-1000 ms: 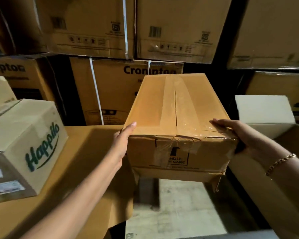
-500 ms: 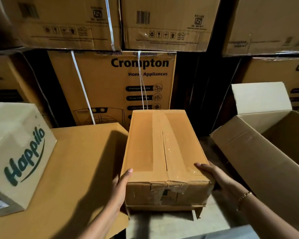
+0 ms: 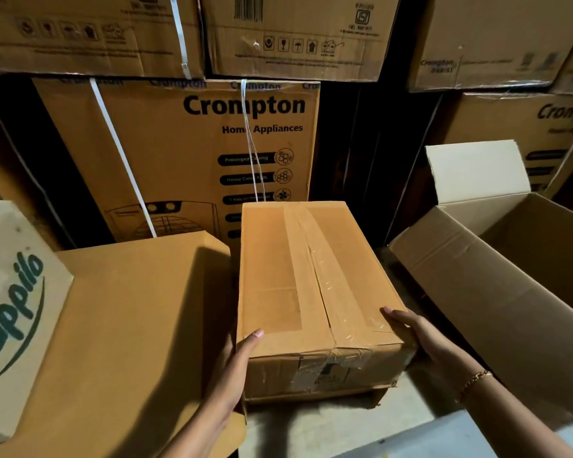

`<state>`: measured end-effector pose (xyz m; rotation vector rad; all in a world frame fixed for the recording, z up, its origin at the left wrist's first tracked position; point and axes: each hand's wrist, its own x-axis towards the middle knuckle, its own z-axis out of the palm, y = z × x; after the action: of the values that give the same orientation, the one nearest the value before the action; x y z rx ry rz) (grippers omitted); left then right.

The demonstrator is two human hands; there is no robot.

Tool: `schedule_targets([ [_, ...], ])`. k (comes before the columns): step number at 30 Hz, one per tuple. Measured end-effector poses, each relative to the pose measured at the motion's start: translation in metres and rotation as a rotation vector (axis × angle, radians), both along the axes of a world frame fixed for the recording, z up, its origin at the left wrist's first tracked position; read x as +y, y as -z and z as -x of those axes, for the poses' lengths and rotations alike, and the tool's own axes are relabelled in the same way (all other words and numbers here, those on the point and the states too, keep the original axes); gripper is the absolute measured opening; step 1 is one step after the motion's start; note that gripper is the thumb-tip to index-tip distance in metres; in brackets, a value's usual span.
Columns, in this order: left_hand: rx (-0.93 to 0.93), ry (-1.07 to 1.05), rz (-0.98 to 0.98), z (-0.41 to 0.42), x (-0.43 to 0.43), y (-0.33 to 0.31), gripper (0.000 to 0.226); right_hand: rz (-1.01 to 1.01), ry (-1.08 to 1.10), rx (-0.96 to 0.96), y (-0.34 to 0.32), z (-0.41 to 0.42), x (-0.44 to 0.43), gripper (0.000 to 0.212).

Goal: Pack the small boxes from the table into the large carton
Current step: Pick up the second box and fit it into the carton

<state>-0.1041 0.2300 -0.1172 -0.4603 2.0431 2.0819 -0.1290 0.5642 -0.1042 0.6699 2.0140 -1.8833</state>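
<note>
Small box (image 3: 311,285) hangs at centre frame in my grasp, between the table (image 3: 129,325) at left and the open large carton (image 3: 497,292) at right. My left hand (image 3: 235,368) and right hand (image 3: 424,335) clasp its near corners, fingers (image 3: 399,317) wrapped over the top edges.

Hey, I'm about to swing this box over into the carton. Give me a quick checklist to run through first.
1. Grip of left hand on the box, left side: ok.
2. Grip of right hand on its near right corner: ok.
3. Top tape closed: ok.
4. Box's bottom flap sticks out at the near edge: not ok.
5. Top of the carton open: ok.
6. Room inside carton: cannot tell, its floor is hidden.
</note>
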Motion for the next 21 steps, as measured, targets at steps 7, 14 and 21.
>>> schedule_targets([
  [7, 0.177, 0.169, 0.26, 0.004, 0.061, -0.046, 0.096, 0.083, 0.123, -0.022, 0.006, -0.007, 0.066, 0.064],
  [14, 0.495, 0.238, 0.644, 0.009, 0.173, -0.109, 0.083, 0.39, 0.233, -0.055, 0.025, -0.014, 0.121, 0.056],
  [21, 0.516, 0.324, 1.199, 0.007, 0.237, -0.133, 0.077, 0.547, 0.172, -0.308, 0.1, -0.008, 0.094, 0.062],
])
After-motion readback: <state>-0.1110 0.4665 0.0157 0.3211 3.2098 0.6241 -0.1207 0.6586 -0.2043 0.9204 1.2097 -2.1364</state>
